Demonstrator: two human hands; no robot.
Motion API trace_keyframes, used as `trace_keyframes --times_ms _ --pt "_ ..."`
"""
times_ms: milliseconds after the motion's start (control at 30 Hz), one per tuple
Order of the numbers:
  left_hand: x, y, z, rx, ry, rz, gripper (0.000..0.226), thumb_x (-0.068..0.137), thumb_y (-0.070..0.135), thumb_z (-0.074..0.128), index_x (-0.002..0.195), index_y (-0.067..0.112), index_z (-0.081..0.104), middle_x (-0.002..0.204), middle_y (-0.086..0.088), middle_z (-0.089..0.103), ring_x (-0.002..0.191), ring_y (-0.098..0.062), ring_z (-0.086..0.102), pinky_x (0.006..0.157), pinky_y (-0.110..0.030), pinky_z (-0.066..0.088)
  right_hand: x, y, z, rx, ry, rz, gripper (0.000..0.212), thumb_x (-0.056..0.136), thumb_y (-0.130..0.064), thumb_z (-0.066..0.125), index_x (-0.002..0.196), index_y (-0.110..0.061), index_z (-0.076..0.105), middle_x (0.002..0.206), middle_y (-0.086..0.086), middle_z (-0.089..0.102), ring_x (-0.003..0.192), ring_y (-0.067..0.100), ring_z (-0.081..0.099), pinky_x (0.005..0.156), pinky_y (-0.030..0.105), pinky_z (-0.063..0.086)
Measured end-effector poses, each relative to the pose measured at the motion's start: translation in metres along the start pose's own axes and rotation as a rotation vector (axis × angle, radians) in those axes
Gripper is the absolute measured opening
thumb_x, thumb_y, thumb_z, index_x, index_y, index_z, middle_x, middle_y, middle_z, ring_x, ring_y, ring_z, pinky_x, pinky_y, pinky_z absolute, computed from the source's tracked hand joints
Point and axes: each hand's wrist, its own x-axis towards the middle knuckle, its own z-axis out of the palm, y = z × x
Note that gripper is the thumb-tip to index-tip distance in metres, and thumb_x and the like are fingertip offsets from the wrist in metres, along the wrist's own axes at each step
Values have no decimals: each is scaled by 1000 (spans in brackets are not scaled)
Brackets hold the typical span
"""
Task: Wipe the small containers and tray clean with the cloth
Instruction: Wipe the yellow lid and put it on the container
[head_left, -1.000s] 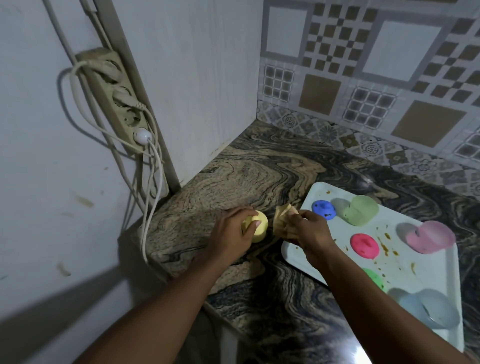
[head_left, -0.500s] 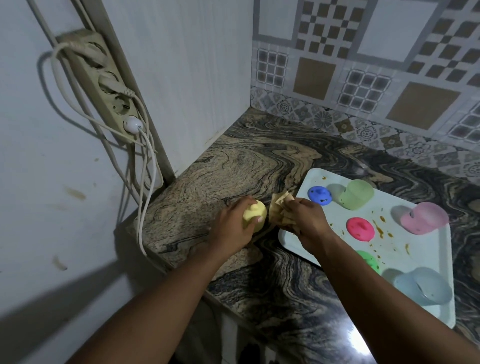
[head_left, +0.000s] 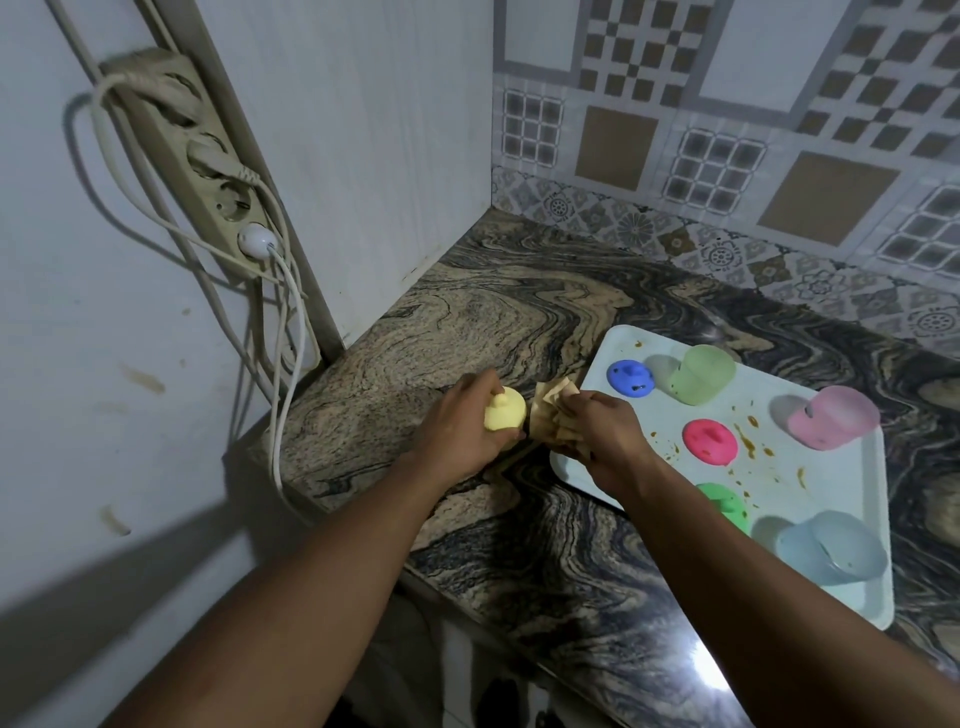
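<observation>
My left hand grips a small yellow lid just above the marble counter, left of the tray. My right hand holds a crumpled tan cloth right beside the yellow piece, over the tray's near-left corner. The pale tray carries brown smears, a blue lid, a red lid and a green lid partly behind my right forearm. Three translucent cups lie on it: green, pink and blue.
The marble counter ends at a white side panel on the left and a tiled wall behind. A power strip with hanging cables is fixed on the left wall, by the counter's left edge.
The view has shifted slightly. My left hand has turned the yellow lid a little while the cloth in my right hand stays against it.
</observation>
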Motion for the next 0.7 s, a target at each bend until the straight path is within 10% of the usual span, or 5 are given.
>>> trace_keyframes --times_ms 267,567,700 --pt "15 2 10 166 -169 -60 66 85 55 63 135 29 28 131 -5 34 117 -35 49 82 -47 51 0 -2 -16 13 -46 -7 31 102 -19 51 108 8 65 96 23 73 77 32 72 60 31 56" --pt "8 -4 14 -136 -221 -137 54 87 57 65 128 38 35 123 -7 54 97 -28 57 82 -42 54 5 -1 -18 6 -17 6 29 102 -19 51 100 6 66 95 24 73 81 34 72 65 33 56" --pt "11 -2 4 -78 -331 -201 70 83 77 52 139 41 29 142 -7 44 121 -31 50 98 -49 47 3 -10 -17 42 -44 56 27 103 -19 49 107 1 66 95 18 73 82 31 72 64 34 56"
